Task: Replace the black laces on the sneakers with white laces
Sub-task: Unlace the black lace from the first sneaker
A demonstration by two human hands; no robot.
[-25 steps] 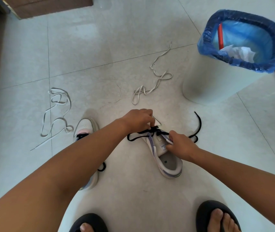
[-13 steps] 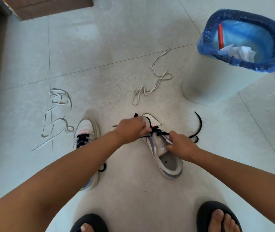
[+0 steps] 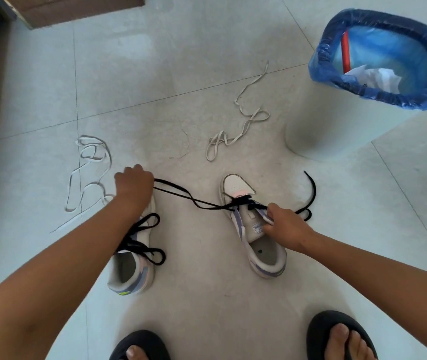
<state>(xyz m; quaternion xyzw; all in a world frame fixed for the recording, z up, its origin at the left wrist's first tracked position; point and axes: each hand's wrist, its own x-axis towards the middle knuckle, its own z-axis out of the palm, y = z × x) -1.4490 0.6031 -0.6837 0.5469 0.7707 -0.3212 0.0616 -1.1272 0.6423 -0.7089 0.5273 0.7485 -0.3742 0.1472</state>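
Two white and lilac sneakers stand on the tiled floor. My right hand (image 3: pixel 284 227) grips the tongue of the right sneaker (image 3: pixel 255 235). My left hand (image 3: pixel 134 181) grips the black lace (image 3: pixel 194 200) and holds it stretched out to the left of that shoe's lowest eyelets; the lace's other end curls on the floor at the right. Under my left forearm stands the left sneaker (image 3: pixel 135 266), laced in black with loose loops. Two white laces lie on the floor, one (image 3: pixel 90 172) at the left and one (image 3: pixel 241 128) beyond the shoes.
A white waste bin (image 3: pixel 337 126) with a blue liner stands at the back right, with paper and a red stick inside. A brown box (image 3: pixel 77 9) sits at the back left. My feet in black slippers (image 3: pixel 337 333) are at the bottom edge.
My left hand has pulled the black lace far out to the left, away from the right sneaker. My right hand has stayed on the tongue.
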